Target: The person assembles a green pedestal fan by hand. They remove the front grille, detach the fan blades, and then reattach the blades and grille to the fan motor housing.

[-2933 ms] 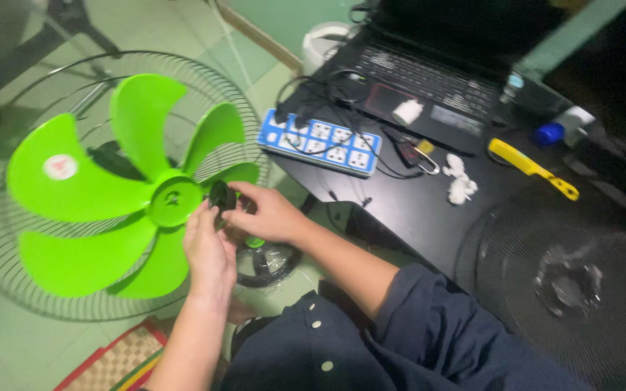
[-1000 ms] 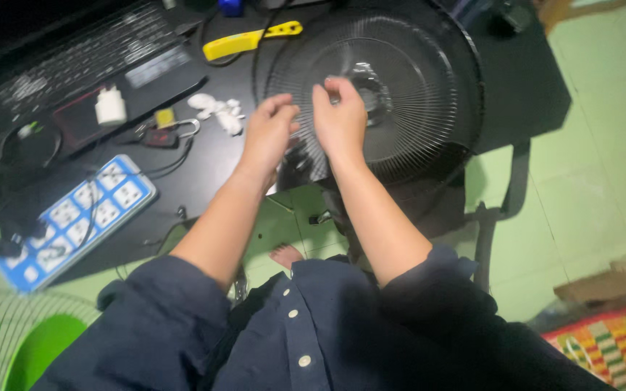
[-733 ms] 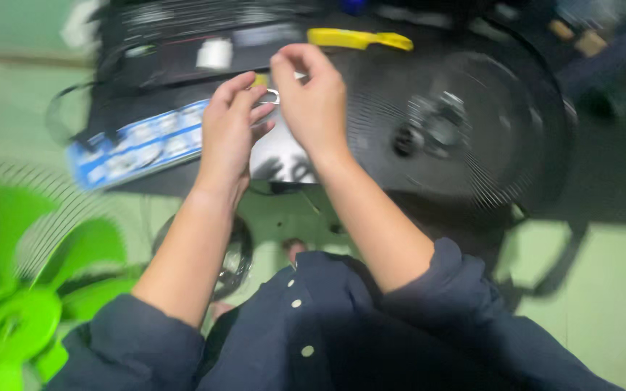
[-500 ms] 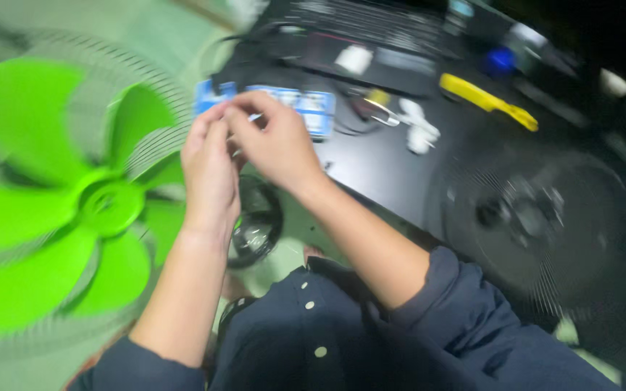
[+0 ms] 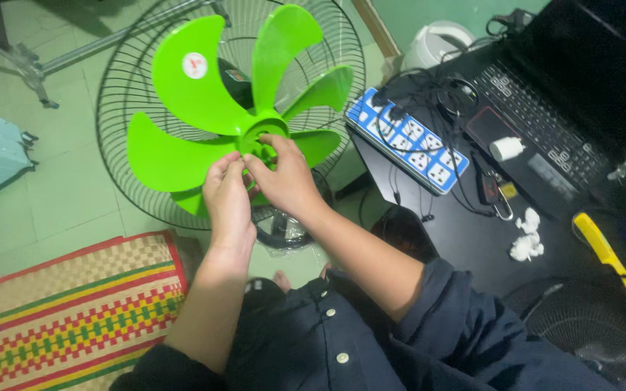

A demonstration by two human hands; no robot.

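Note:
A bright green fan blade (image 5: 182, 145) with several vanes sits in front of a black wire rear guard (image 5: 121, 80), low over the floor. Both my hands meet at its round hub (image 5: 259, 134). My left hand (image 5: 227, 199) comes from below, thumb and forefinger pinched at the hub's lower edge. My right hand (image 5: 284, 181) curls its fingers onto the hub beside it. Anything small between the fingertips is hidden. My dark blue sleeves fill the bottom of the view.
To the right, a black desk (image 5: 465, 246) holds a blue-and-white power strip (image 5: 414, 141), a laptop (image 5: 545, 116), a white charger (image 5: 505, 148), crumpled tissue (image 5: 527, 242), a yellow tool (image 5: 610, 257) and a black front fan guard (image 5: 595, 333). A woven mat (image 5: 67, 304) covers the floor at lower left.
My view swung from the black guard on the desk back left to the green blade. Both hands travelled from the guard's centre to the blade's hub, fingertips kept pinched together.

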